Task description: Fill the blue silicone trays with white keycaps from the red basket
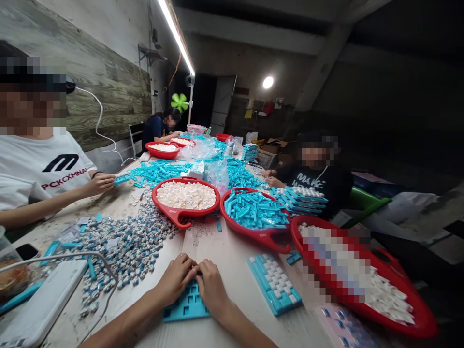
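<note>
A blue plate with square holes [191, 305] lies on the table in front of me, a small keyboard frame by its look. My left hand [178, 279] rests over its upper left part, fingers bent and pressed together near the top edge. My right hand [213, 287] is over the upper right part, its fingertips close to those of the left. Whatever the fingertips pinch is too small and hidden to name. To the right lies a blue keyboard with white and blue keycaps [275, 284].
Small grey-and-blue switches [126, 249] are heaped at the left. Red baskets hold white keycaps [185, 195], blue pieces [253, 210] and more white pieces [391, 297]. A white power bank [45, 302] with a cable lies left. Other people sit around the table.
</note>
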The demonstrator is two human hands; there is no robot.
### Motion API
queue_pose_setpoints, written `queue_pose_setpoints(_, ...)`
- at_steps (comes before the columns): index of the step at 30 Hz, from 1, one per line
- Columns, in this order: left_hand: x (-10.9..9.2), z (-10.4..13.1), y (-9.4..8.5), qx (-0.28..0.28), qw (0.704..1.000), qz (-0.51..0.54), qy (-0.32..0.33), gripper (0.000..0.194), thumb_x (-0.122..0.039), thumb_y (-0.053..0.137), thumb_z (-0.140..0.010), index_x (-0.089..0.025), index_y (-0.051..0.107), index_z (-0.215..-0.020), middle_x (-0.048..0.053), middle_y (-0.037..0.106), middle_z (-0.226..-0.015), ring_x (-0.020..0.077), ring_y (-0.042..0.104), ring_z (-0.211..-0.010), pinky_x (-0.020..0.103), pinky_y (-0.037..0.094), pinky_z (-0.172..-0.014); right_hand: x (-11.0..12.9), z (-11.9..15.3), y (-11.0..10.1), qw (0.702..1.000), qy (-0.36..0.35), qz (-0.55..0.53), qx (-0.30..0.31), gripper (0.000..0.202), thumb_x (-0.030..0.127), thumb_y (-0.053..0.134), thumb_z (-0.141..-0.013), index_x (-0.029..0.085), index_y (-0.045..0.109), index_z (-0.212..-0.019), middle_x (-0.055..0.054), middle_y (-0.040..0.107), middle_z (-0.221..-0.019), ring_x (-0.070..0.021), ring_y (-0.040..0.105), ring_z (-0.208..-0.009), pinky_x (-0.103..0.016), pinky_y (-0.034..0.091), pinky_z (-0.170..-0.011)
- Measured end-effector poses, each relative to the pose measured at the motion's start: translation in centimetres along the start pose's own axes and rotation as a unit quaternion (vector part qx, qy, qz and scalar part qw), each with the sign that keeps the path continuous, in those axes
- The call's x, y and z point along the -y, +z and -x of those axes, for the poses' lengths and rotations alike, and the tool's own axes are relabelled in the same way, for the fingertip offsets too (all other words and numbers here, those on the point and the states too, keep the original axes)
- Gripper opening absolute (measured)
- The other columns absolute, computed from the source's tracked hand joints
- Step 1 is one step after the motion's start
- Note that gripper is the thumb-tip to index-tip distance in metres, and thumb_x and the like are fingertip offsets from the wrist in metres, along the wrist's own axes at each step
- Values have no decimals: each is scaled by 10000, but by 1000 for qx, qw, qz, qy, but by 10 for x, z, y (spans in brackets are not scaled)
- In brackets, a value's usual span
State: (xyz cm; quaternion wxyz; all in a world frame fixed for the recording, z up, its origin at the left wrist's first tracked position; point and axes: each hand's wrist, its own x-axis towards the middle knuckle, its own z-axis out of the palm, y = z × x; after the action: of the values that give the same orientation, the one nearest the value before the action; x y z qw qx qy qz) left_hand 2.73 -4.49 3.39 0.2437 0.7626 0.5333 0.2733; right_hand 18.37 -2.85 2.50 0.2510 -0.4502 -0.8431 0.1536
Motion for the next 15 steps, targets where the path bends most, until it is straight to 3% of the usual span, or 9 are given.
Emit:
queue_pose_setpoints(4,11,6,-5,-10,1000,6,28,297,-409,477,-902,-234,606,-1105,73,583,-1057,224,554,-952,340,426,-861,3,1,5,998,-3,-56,-35,249,-25,522,-740,195,555,-851,-32,583,-889,-198,533,-873,-311,414,-780)
queue_pose_setpoints(8,25,6,-10,-30,999,-22,35,249,-372,489,-903,-236,651,-1036,68,631,-1042,221,582,-945,327,436,-850,4,-1,-1,992,0,-105,-71,225,31,578,-758,201,584,-907,-42,578,-959,-202,543,-957,-325,430,-854)
queue_pose_setpoints(12,29,3,-9,-54,994,-73,61,210,-312,480,-922,-235,658,-1004,55,697,-984,219,618,-915,331,442,-827,1,-5,-12,975,66,-165,-130,298,185,656,-763,201,582,-1051,-71,564,-1059,-212,575,-956,-314,474,-840)
queue_pose_setpoints(15,26,4,-5,-116,980,-106,123,232,-260,454,-938,-238,632,-1087,66,683,-1099,228,610,-985,367,437,-868,2,-5,-15,961,123,-217,-123,444,255,723,-705,194,561,-1113,-67,595,-1039,-212,600,-889,-309,492,-796)
